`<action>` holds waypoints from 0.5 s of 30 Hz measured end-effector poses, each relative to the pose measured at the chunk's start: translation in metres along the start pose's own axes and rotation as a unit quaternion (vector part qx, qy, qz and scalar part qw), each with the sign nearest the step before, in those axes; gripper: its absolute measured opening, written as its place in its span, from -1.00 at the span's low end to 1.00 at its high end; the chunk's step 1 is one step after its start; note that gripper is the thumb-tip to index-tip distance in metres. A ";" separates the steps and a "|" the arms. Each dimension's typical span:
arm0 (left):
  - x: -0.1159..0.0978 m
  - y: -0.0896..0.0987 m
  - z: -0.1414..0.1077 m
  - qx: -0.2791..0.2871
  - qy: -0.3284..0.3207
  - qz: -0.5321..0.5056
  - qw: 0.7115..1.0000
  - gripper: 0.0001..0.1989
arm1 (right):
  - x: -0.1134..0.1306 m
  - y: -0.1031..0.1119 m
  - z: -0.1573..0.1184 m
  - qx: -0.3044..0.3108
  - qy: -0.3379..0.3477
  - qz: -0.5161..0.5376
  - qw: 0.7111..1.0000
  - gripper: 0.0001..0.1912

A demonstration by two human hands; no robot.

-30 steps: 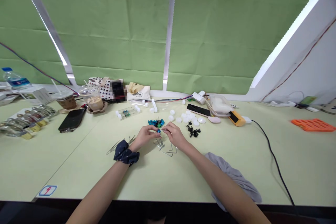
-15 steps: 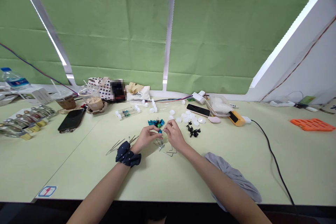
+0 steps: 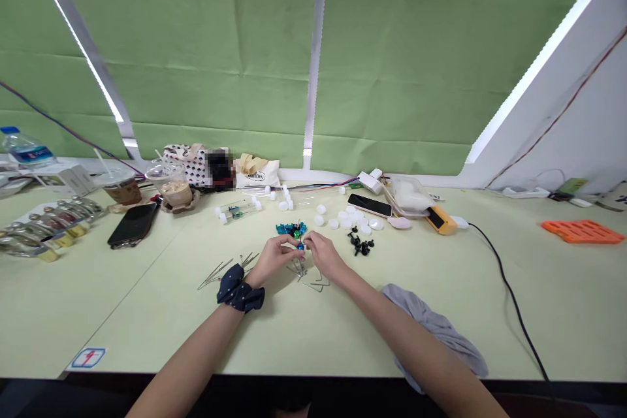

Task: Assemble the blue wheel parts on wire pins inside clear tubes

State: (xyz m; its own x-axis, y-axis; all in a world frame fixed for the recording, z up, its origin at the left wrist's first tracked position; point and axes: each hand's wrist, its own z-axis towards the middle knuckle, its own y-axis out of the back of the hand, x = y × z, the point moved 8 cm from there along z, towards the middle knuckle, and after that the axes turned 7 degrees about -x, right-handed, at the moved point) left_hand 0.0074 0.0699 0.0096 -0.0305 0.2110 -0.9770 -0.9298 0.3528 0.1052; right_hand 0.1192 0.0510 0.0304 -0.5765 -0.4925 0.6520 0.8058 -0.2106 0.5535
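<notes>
Centrally, both hands are close together over the table point(image 3: 313, 346), fingertips nearly meeting. Left hand point(image 3: 275, 257): thumb and forefinger pinched on a small blue part point(image 3: 300, 246), which sits between the two hands, just above the tabletop. A thin wire-like tip and a spot of green show right above it; cannot tell whether they belong to it. Right hand point(image 3: 324, 253): thumb and fingers drawn together beside the blue part; whether they touch it or grip something tiny, cannot tell.

Directly beyond the fingers, a pile of blue pieces point(image 3: 283, 229). Nearer the person, below the fingertips, bent metal rods point(image 3: 319, 287) lie loose. By the left wrist, which wears a dark spotted hair tie point(image 3: 240, 290), thin straight rods point(image 3: 215, 272) fan out, partly hidden by the arm.

To the right of the hands: black parts point(image 3: 363, 248) in a heap, then white caps point(image 3: 345, 224) scattered behind, near a phone point(image 3: 369, 204) lying face up. Beyond the left hand, clear tubes point(image 3: 249, 206) with white ends lie flat; something green inside. Grey cloth point(image 3: 435, 326) crumpled along the right forearm, partly under it. Well apart at far right, an orange tray point(image 3: 582, 232).
</notes>
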 end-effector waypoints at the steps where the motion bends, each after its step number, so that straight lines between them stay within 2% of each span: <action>1: 0.000 0.000 0.000 -0.002 -0.001 0.000 1.000 -0.71 | 0.000 -0.001 -0.001 0.006 -0.004 0.010 1.000 -0.86; 5: 0.000 0.001 0.001 -0.011 0.000 -0.004 1.000 -0.71 | -0.004 -0.004 -0.004 0.020 -0.014 0.023 0.999 -0.89; 10: -0.001 0.002 0.000 -0.012 0.002 -0.002 1.000 -0.71 | -0.009 -0.006 -0.003 0.018 -0.013 -0.018 1.000 -0.89; 15: -0.002 0.001 0.000 -0.016 0.001 -0.007 1.000 -0.69 | -0.002 0.004 -0.003 -0.032 0.001 -0.124 0.992 -0.91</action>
State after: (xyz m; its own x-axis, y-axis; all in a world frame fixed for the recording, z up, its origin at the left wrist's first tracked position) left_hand 0.0063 0.0695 0.0116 -0.0182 0.2054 -0.9785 -0.9415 0.3257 0.0859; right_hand 0.1240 0.0488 0.0302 -0.7574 -0.4209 0.4992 0.6469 -0.3791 0.6617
